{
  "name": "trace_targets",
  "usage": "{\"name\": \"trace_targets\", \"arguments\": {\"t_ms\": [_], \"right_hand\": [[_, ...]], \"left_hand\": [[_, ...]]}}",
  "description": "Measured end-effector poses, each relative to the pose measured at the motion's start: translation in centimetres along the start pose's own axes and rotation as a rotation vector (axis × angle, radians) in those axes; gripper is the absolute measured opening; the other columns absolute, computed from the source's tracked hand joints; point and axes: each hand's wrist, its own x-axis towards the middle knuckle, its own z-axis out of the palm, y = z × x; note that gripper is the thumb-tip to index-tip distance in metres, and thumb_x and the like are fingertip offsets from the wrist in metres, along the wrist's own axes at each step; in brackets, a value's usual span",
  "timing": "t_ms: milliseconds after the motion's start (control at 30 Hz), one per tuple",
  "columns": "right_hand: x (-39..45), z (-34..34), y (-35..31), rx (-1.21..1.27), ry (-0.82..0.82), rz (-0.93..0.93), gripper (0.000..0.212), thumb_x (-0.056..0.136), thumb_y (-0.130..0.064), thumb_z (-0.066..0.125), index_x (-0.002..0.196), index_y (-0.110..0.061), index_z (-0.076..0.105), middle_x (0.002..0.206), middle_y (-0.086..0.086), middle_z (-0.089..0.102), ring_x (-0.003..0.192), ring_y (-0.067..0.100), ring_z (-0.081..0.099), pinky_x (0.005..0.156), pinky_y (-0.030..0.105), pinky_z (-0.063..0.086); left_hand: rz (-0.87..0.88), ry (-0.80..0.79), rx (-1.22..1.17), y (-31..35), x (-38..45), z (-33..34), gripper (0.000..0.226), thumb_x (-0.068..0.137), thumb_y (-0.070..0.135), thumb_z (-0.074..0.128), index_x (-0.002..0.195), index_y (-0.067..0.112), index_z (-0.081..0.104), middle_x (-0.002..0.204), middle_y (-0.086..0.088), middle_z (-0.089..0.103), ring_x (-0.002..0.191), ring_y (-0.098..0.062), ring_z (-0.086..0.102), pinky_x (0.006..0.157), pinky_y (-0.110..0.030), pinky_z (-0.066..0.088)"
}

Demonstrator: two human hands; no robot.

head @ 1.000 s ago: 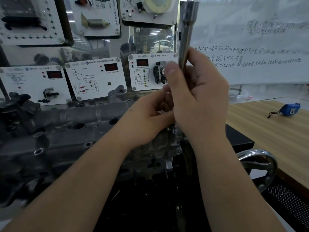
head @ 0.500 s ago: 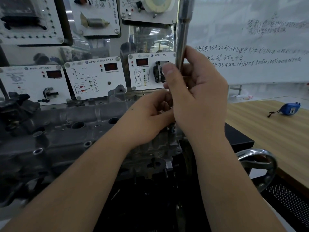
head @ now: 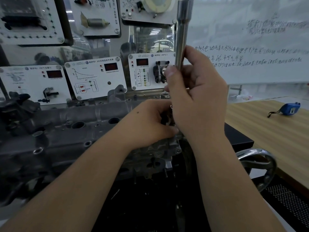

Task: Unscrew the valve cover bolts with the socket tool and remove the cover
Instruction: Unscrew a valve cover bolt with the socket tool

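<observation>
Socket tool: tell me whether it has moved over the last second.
Yes. The socket tool in the right hand has swung slightly left at its top, from tilted right to nearly upright, judged against the throttle panel.

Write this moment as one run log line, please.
right hand grips socket tool upright | left hand at tool base | valve cover on

The socket tool (head: pixel 182 30) at upper centre is shiny silver; the valve cover (head: pixel 70 131) at left is dull grey. The bench (head: pixel 267 131) at right shows pale striped woodgrain, with a blue tape measure (head: pixel 290 108) on it.
</observation>
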Motion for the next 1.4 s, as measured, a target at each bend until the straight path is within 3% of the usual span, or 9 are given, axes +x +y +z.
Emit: {"name": "trace_targets", "arguments": {"t_ms": [100,233,300,467,600,867,1100,1233,1400], "right_hand": [[0.2,-0.6,-0.2,-0.088,-0.092,0.021,0.023,0.097,-0.021,0.066,0.119,-0.013,0.067,0.072,-0.007,0.067,0.068,0.004,0.065,0.060,0.015,0.050],[0.5,-1.4,-0.8,-0.136,-0.211,0.069,0.017,0.103,-0.028,0.057,0.104,-0.014,0.066,0.075,0.001,0.069,0.069,0.015,0.068,0.065,0.040,0.055],[0.5,-1.6,-1.1,-0.148,-0.230,0.053,0.015,0.104,-0.029,0.054,0.106,-0.019,0.065,0.081,-0.003,0.071,0.073,0.011,0.069,0.066,0.036,0.054],[0.3,-2.0,-1.8,0.059,-0.187,0.062,0.021,0.105,-0.024,0.053,0.108,-0.044,0.058,0.086,-0.006,0.073,0.074,0.007,0.072,0.063,0.021,0.056],[0.5,-2.4,-2.4,0.179,-0.073,-0.026,0.025,0.106,-0.022,0.051,0.095,-0.045,0.055,0.084,-0.002,0.071,0.071,0.011,0.071,0.060,0.020,0.054],[0.1,-2.7,-1.0,0.071,-0.040,0.016,0.019,0.106,-0.032,0.050,0.094,-0.045,0.057,0.074,0.000,0.064,0.052,0.009,0.059,0.050,0.018,0.045],[-2.8,-3.4,0.0,0.039,-0.013,0.329,0.018,0.101,-0.041,0.051,0.091,-0.030,0.062,0.062,-0.006,0.058,0.054,0.007,0.050,0.052,0.030,0.040],[-3.5,-5.2,-1.8,-0.117,-0.049,0.368,0.026,0.102,-0.039,0.051,0.080,-0.030,0.060,0.059,-0.010,0.056,0.051,0.000,0.048,0.048,0.013,0.037],[-3.5,-9.3,-4.3,-0.202,-0.052,0.435,0.030,0.104,-0.038,0.051,0.076,-0.041,0.061,0.057,-0.010,0.054,0.048,-0.001,0.045,0.044,0.012,0.033]], "left_hand": [[-0.010,0.022,0.101,-0.1,0.0,0.2,0.025,0.083,0.011,0.078,0.082,0.035,0.070,0.080,0.002,0.074,0.074,-0.022,0.071,0.073,-0.046,0.059],[-0.033,0.042,0.189,-0.1,0.2,0.2,0.015,0.084,0.023,0.078,0.075,0.019,0.067,0.068,0.009,0.066,0.057,-0.006,0.058,0.058,-0.032,0.047],[-0.044,0.028,0.203,0.0,0.1,0.2,0.020,0.087,0.023,0.077,0.071,0.020,0.065,0.060,0.008,0.061,0.049,-0.003,0.049,0.053,-0.024,0.038],[-0.006,0.017,0.196,0.0,0.0,0.1,0.021,0.089,0.033,0.074,0.088,0.012,0.071,0.076,0.003,0.069,0.064,-0.011,0.060,0.065,-0.036,0.051],[-0.022,0.112,0.153,-0.4,-0.1,0.1,0.011,0.086,0.039,0.077,0.083,0.030,0.070,0.069,0.016,0.065,0.054,0.001,0.052,0.052,-0.012,0.041],[0.012,0.243,0.122,-0.6,0.2,0.4,0.011,0.092,0.042,0.072,0.084,0.036,0.067,0.072,0.010,0.068,0.055,0.000,0.058,0.051,-0.014,0.046],[0.003,0.207,0.149,0.5,0.1,0.3,0.016,0.092,0.044,0.073,0.083,0.035,0.064,0.063,0.016,0.060,0.052,0.001,0.051,0.055,-0.023,0.043],[0.014,0.184,0.220,3.3,0.6,0.3,0.023,0.090,0.052,0.071,0.082,0.035,0.059,0.060,0.013,0.061,0.049,0.004,0.055,0.050,-0.023,0.037],[-0.015,0.165,0.080,7.8,2.3,3.0,0.024,0.091,0.050,0.070,0.084,0.029,0.063,0.060,0.019,0.070,0.051,-0.001,0.067,0.050,-0.025,0.049]]}}
